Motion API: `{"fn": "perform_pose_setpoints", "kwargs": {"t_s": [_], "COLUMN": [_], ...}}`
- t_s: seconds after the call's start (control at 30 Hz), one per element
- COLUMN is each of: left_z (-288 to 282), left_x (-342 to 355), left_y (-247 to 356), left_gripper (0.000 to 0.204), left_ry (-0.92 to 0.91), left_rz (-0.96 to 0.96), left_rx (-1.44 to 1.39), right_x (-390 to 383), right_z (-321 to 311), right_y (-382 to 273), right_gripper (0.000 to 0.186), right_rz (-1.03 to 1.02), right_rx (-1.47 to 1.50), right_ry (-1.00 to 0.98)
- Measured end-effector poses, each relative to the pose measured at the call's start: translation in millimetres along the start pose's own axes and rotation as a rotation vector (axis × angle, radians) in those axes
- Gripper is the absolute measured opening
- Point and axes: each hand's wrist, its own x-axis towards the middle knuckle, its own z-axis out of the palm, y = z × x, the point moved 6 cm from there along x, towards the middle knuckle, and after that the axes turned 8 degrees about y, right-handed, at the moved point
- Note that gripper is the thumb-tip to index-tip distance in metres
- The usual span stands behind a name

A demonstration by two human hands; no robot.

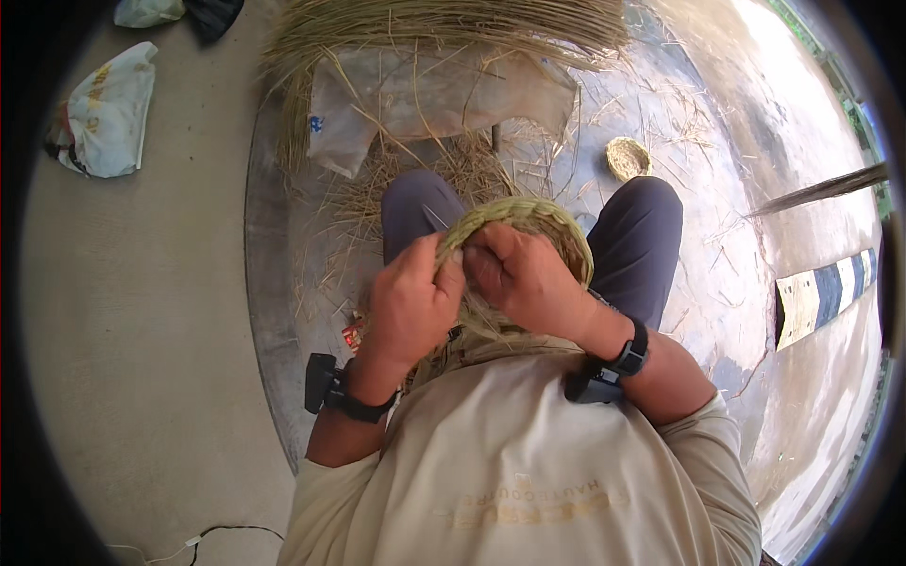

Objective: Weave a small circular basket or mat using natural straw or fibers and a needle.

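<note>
A partly woven straw basket (566,226) sits over my lap, between my knees, its greenish braided rim curving toward the far side. My left hand (413,300) is closed on the rim at the basket's left, thumb and fingers pressed together. Reaching over the basket, my right hand (530,283) has its fingers bent in a pinch against the inner side of the rim, close to the left fingertips. Whatever lies between the right fingers is hidden. Loose straw ends hang below the hands, near my shirt.
A large bundle of dry straw (444,24) lies at the far side, above a translucent plastic sheet (444,99). Loose stalks litter the grey mat. A small round woven basket (628,158) rests beyond my right knee. A white bag (111,113) lies far left; a striped board (826,294) lies right.
</note>
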Motion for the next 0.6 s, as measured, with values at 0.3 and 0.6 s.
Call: {"fn": "perform_pose_setpoints", "kwargs": {"t_s": [0.3,0.6], "left_z": [-11.5,-1.9], "left_x": [15.1,17.3], "left_y": [-0.7,23.4], "left_gripper": [0.030,0.032], "left_ry": [0.037,-0.102], "left_rz": [0.165,0.418], "left_rx": [0.088,0.166], "right_x": [-4.7,34.9], "right_z": [-5.8,-57.9], "right_y": [-7.4,-45.5], "right_gripper": [0.014,0.015], "right_rz": [0.083,-0.251], "right_rx": [0.011,-0.437], "right_ry": [-0.186,0.049]}}
